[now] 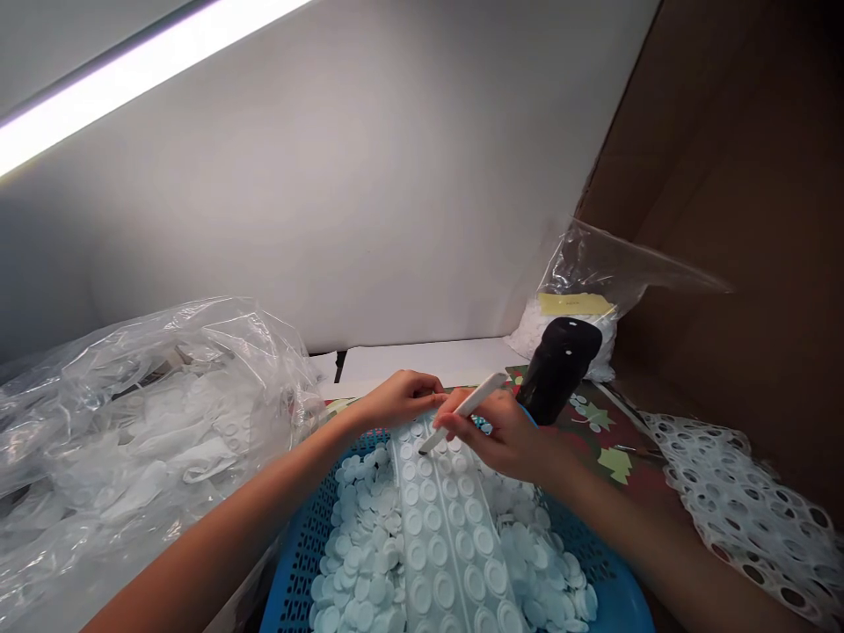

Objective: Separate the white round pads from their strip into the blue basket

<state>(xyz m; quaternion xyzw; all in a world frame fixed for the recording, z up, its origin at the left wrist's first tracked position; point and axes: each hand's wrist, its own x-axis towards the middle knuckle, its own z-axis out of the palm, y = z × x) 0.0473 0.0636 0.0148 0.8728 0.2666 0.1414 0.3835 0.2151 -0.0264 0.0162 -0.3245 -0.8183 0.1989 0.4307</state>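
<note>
My right hand grips a white plastic spatula-like tool, its tip resting on a strip of round white pads. The strip lies on a heap of loose white discs in a blue plastic basket. My left hand sits at the far end of the strip, fingers curled and touching its edge. Whether those fingers pinch the strip, I cannot tell.
A crumpled clear bag of white sheets fills the left side. Behind the hands stand a black cylinder and a labelled bag of white pieces. A punched white sheet lies right, beside a cardboard wall.
</note>
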